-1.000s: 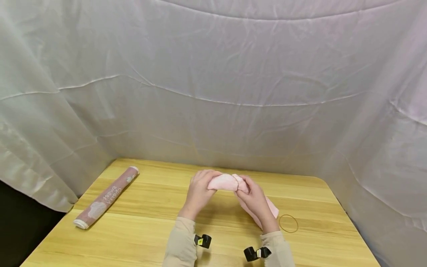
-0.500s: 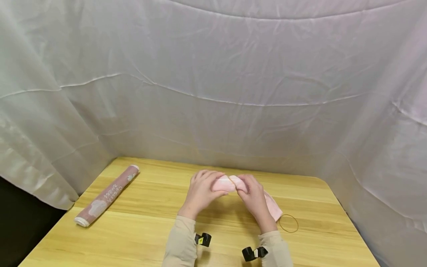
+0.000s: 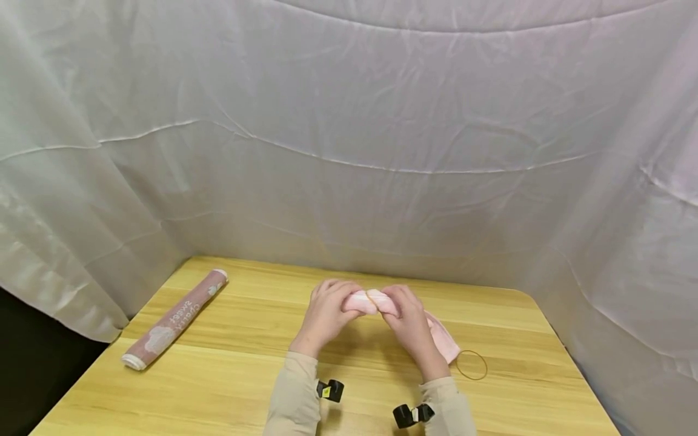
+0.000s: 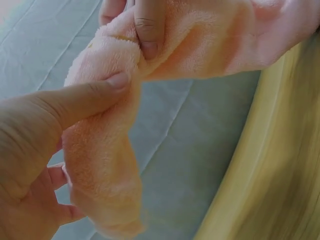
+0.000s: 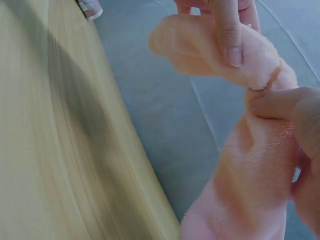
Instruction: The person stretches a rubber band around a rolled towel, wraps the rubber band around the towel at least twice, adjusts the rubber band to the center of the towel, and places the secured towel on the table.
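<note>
A pink plush towel (image 3: 357, 302), gathered into a soft roll, is held above the table by both hands. A thin yellowish-brown rubber band (image 3: 373, 297) runs around it between the two grips. My left hand (image 3: 326, 312) grips the left part; in the left wrist view its thumb presses the plush pile. With the thumb close to the band, my right hand (image 5: 307, 112) pinches the towel on the other side. A looser pink end (image 3: 444, 342) of the towel hangs behind the right wrist. In the right wrist view the band sits in a crease.
A rolled dusty-pink cloth (image 3: 174, 321) with white lettering lies at the table's left. Another rubber band (image 3: 486, 365) lies on the wooden table (image 3: 245, 375), right of the right forearm. Grey-white curtains (image 3: 349, 206) hang behind and at the sides.
Both hands have shifted slightly left with the towel, and the band between them has moved left too. The towel's hanging end shows farther right than a second ago.
</note>
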`<state>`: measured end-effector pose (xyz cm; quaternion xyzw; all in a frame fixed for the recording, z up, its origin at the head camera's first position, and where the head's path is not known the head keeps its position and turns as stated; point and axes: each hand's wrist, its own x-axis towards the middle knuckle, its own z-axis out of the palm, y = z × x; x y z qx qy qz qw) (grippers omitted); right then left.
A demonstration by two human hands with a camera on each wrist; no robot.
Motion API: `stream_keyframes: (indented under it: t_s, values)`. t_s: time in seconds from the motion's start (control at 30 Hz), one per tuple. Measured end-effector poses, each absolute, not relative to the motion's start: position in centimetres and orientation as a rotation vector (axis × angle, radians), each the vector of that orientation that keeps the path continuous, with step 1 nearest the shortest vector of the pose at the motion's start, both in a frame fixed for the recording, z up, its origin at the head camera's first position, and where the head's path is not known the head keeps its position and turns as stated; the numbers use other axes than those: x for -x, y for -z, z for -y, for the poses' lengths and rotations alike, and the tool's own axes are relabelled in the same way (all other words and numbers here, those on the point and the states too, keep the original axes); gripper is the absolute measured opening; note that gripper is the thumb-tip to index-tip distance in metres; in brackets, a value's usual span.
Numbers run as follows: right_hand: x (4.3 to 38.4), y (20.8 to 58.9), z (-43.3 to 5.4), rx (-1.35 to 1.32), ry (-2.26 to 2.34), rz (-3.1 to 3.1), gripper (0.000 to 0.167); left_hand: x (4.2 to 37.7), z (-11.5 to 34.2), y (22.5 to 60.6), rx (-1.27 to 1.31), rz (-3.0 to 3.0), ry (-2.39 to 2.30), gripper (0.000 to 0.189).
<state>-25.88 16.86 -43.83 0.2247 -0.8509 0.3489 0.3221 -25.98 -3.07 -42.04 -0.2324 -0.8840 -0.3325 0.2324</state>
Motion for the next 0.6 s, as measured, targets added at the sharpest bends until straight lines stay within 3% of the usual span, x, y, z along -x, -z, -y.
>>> stream_keyframes:
  t_s: [0.27,0.43,0.6]
  values:
    - [25.2,43.4,-16.8,-0.628,-1.187,2.352,0.043,25.9,3.0,42.3,0.600,2.420,0.834,0.026]
    - [25.1,43.2,-16.4,-0.800,-1.502,2.157,0.022,26.0,2.8,42.5,0.635,2.348,0.799,0.027]
    - [24.5,42.2,-15.7,-0.741,-1.379,2.125,0.007,26.0,2.5,42.5,0.672,2.246,0.725,0.027]
